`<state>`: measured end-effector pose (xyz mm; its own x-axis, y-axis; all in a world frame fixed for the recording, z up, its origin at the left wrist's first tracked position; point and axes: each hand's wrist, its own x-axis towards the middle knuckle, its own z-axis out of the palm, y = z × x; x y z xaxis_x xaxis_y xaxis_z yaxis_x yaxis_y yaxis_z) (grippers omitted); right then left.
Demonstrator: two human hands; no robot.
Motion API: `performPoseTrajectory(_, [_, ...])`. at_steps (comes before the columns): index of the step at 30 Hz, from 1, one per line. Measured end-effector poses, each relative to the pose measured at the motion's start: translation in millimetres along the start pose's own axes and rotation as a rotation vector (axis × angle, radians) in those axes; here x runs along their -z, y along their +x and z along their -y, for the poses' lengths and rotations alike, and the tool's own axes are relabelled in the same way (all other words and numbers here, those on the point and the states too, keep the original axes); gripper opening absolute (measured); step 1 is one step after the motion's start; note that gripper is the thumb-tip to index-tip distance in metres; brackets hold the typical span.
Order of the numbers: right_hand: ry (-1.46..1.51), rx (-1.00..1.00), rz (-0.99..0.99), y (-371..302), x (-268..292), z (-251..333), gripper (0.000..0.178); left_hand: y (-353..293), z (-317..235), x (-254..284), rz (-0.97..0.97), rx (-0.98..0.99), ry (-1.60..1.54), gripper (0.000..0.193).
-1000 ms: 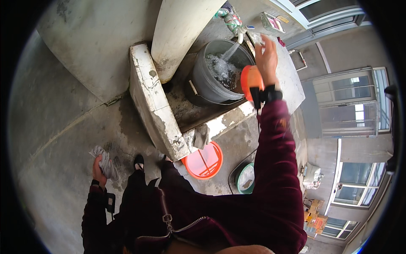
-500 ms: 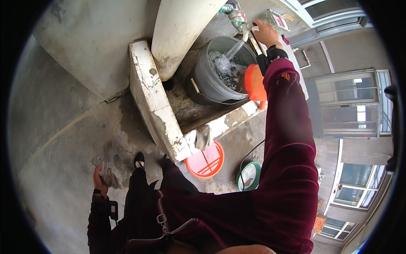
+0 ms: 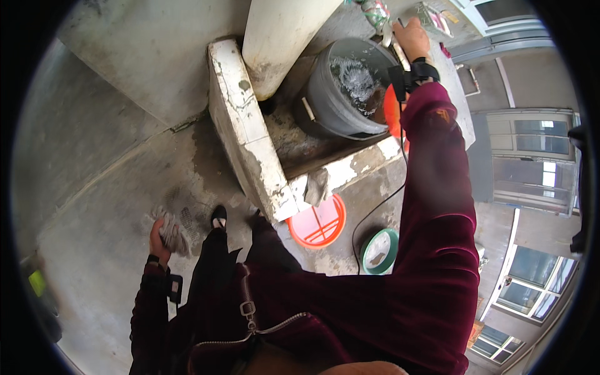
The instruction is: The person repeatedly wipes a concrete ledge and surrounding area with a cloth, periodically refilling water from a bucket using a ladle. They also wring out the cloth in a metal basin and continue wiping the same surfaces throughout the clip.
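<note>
Water (image 3: 359,78): since half a second ago, the bright jet from the tap has dropped out of our sight, while the surface below our right fingers is still stirred; our view has shifted too, so most things sit higher and further right.
Right hand (image 3: 414,42): we have its bent fingers at the white tap (image 3: 387,34), touching it or very near; we cannot tell how firmly they close.
Left hand (image 3: 160,244): our fingers grip a crumpled grey cloth (image 3: 175,237), as before, well apart from the tap.
Bucket (image 3: 334,107): large and grey, below and to the left of our right fingers, with the water inside.
Orange container (image 3: 391,111): below our right fingers, beside the bucket, partly hidden by our burgundy sleeve (image 3: 437,156).
Trough wall (image 3: 244,115): chipped and white-tiled, between our left fingers and our right ones.
Draped cloth (image 3: 317,186): grey, hanging over the trough's edge, well below our right fingers.
Orange basin (image 3: 305,220): on the floor, to the right of our left fingers.
Green basin (image 3: 393,245): on the floor, further right of our left fingers.
Tray (image 3: 435,20): just right of our right fingers, with pink things in it.
</note>
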<state>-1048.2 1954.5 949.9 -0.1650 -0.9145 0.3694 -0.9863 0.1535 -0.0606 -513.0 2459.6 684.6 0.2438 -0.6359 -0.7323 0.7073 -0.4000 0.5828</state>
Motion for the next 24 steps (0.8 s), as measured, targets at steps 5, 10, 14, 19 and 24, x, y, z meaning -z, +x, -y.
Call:
performPoseTrajectory(5, [0.517, 0.163, -0.022, -121.2, -6.0, -28.8, 0.045, 0.6, -25.6, -12.1, 0.042, 0.026, 0.091, 0.028])
performPoseTrajectory(10, [0.728, 0.404, 0.293, -368.1, -17.5, 5.3, 0.046, 2.4, -33.5, -14.6, 0.048, 0.049, 0.12, 0.029])
performPoseTrajectory(14, [0.545, 0.32, 0.216, -437.7, -39.8, 21.9, 0.043, 3.1, -37.2, -20.8, 0.047, 0.094, 0.164, 0.032])
performPoseTrajectory(19, [0.6, 0.293, 0.078, -428.3, -62.6, -9.6, 0.031, -1.1, -42.5, -35.3, 0.15, 0.067, 0.237, 0.032])
performPoseTrajectory(24, [0.528, 0.237, 0.009, -426.3, -77.4, -59.2, 0.04, -5.6, -35.3, -48.5, 0.09, 0.08, 0.273, 0.031])
